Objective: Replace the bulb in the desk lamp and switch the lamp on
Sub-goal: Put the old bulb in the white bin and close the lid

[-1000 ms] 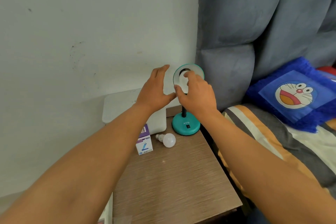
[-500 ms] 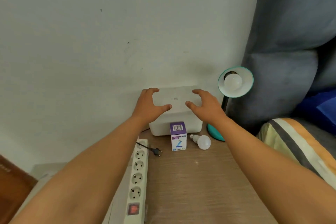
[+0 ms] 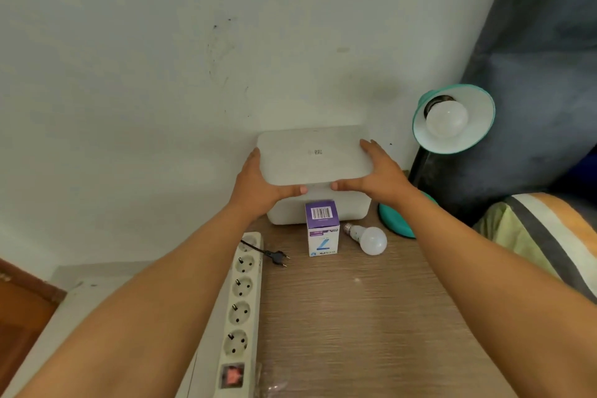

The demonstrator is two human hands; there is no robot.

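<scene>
Both hands are clasped on a white box (image 3: 315, 160) against the wall: left hand (image 3: 258, 186) on its left edge, right hand (image 3: 379, 171) on its right, thumbs under the lid's front edge. A bulb (image 3: 447, 118) is seated in the lamp (image 3: 452, 119) shade at the right; another bulb (image 3: 368, 237) lies on the table (image 3: 371, 317) beside a carton (image 3: 322, 228). Bulbs are judged light, smooth and breakable, best held round the globe and never squeezed. An unplugged plug (image 3: 278, 257) lies by the strip (image 3: 242, 300).

Both hands (image 3: 261, 191) (image 3: 384, 174) around white box (image 3: 315, 157)
</scene>
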